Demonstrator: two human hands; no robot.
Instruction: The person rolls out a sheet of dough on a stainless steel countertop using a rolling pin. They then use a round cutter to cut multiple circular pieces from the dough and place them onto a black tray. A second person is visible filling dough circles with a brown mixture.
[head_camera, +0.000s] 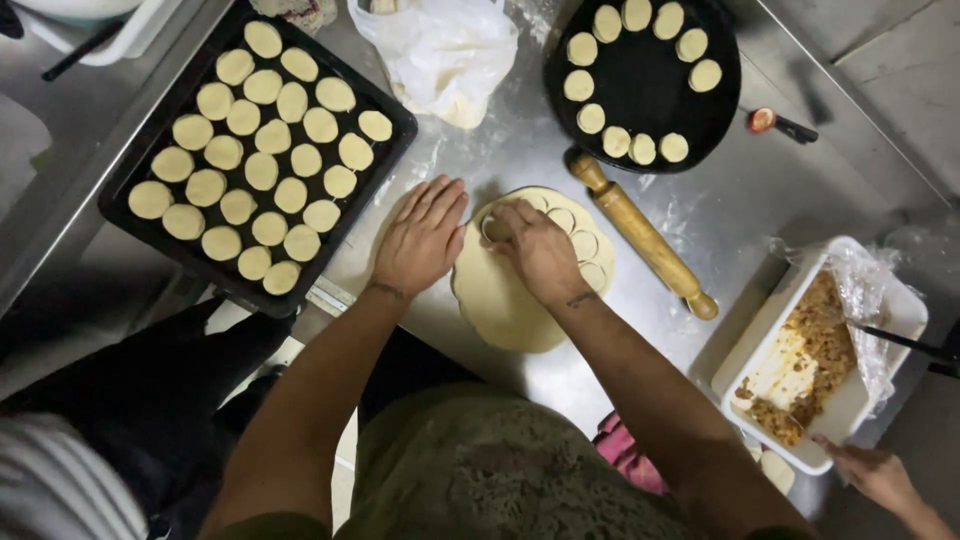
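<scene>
Floured steel counter: left hand (422, 235) flat, fingers apart; right hand (535, 250) clamped on cutter (hidden) over soft dough sheet (500, 300).

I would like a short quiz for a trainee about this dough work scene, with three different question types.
1. True or false: the rolling pin lies to the right of the dough sheet.
2. Which container holds more dough discs?
A. the rectangular tray
B. the round pan
3. Fill in: the left hand rests flat at the edge of the ____ sheet, while the right hand presses down on it.

Key:
1. True.
2. A; the tray is nearly full, while the pan has discs only along its rim.
3. dough.
</scene>
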